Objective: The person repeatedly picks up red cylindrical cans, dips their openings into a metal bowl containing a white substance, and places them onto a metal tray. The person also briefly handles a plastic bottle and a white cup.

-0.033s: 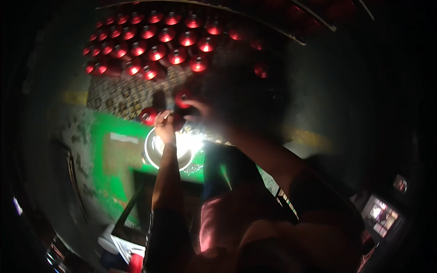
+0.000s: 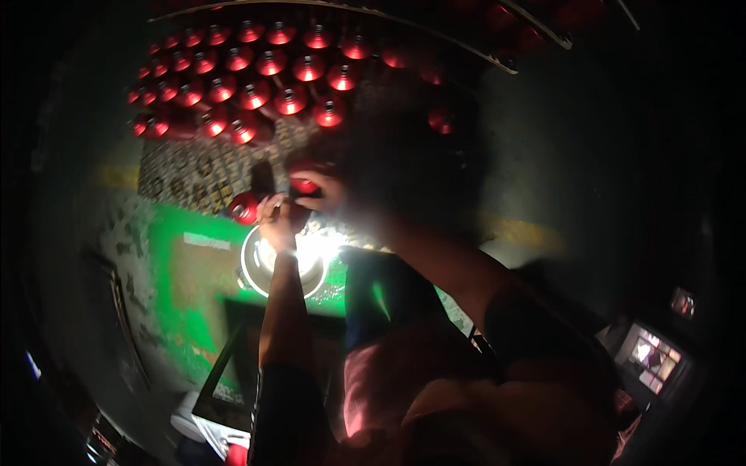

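Both my hands meet over the work spot, in dim light. My right hand (image 2: 325, 192) reaches in from the right, its fingers curled round the top of a red metal cylinder (image 2: 304, 185). My left hand (image 2: 277, 225) is just left of it, above a round bowl (image 2: 245, 260). Its fingers are bent and pinched together; what they hold is too small and dark to name. Another red cylinder (image 2: 243, 208) with a domed top and a short neck stands beside my left fingers. Bright glare hides part of the bowl.
Rows of similar red cylinders (image 2: 254, 95) stand on a patterned mat (image 2: 186, 171) at the far left. One more cylinder (image 2: 440, 120) stands apart in the shadow. Green painted floor (image 2: 175, 272) lies at the left, with a dark frame (image 2: 221, 361) nearer me. A lit screen (image 2: 654, 362) shows at the lower right.
My right hand's fingers have drawn in closer over the red cylinder, nearer my left hand. The whole view has shifted slightly. My left hand keeps its pinch.
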A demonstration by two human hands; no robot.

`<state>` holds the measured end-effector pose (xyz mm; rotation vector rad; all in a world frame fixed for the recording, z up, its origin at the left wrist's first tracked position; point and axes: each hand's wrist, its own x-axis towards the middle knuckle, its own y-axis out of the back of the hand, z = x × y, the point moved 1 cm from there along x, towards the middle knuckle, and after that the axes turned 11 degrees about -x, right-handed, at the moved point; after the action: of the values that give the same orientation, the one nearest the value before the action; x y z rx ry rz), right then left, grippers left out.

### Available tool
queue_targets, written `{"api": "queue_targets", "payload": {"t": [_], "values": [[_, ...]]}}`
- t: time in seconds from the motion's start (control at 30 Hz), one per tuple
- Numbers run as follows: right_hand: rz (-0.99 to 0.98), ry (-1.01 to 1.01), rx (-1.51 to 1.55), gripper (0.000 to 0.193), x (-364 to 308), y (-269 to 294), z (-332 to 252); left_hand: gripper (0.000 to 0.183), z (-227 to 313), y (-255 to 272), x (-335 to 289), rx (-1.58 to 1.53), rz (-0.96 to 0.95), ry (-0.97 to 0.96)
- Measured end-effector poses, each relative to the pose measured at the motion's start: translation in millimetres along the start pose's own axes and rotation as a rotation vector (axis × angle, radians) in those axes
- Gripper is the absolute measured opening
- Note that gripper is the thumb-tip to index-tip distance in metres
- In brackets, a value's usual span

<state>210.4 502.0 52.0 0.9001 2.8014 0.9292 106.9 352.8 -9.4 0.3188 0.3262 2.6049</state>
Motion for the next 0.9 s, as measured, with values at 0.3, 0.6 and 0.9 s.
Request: {"api": "queue_targets", "payload": {"t": [0.3,0.6,0.9], "values": [[-0.069,0.050,0.197,0.025,41,-69,69,0.023,-17,-14,-10,-0.266,0.220,0.305],[0.545,-0.695,0.439,0.062,-40,118,113,0.062,-20,27,8,-0.240,0.623,0.419],[0.542,-0.388,-0.265,0.054,-52,190,212,0.030,-38,33,25,-0.067,0.458,0.485]]}}
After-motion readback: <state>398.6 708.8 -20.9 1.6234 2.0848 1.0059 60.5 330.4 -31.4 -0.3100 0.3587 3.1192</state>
